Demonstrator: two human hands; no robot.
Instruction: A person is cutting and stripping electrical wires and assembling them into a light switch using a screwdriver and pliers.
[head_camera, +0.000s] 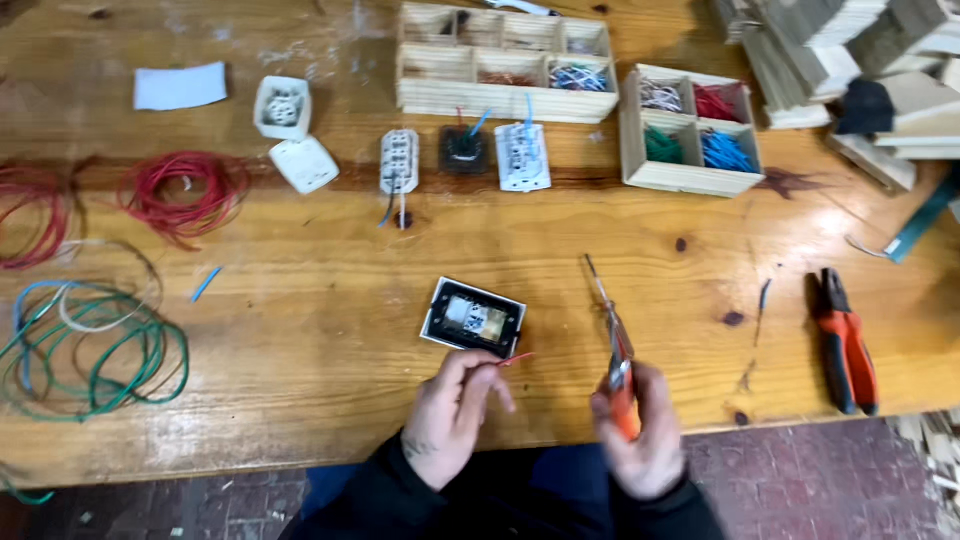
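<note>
Lower centre of the frame: two hands in dark sleeves work over a varnished wooden workbench (320, 330). The left hand (452, 412) is closed to a pinch on one short red wire piece (512, 359), whose free end points toward a dark-framed rectangular switch module (473, 318) lying flat just above the hand. The right hand (640, 432) is wrapped around the orange handles of one pair of long-nose pliers (612, 330); the slim tips point up and left, clear of the module. The image is blurred here, so whether the plier tips are together cannot be told.

Right of frame: one second pair of orange-and-black pliers (845, 345) lies untouched on the bench.

Upper centre: three wall fittings in a row, a white outlet (399, 160), a dark one (465, 149) and a white one (522, 156). Left of them, two white square fittings (292, 135).

Upper right: one four-compartment wooden box (689, 130) holding white, red, green and blue wire pieces; beside it one larger wooden tray (505, 62).

Left of frame: two red wire coils (185, 195) and one mixed green, blue and white coil (95, 345). One white paper slip (180, 85) sits upper left.
</note>
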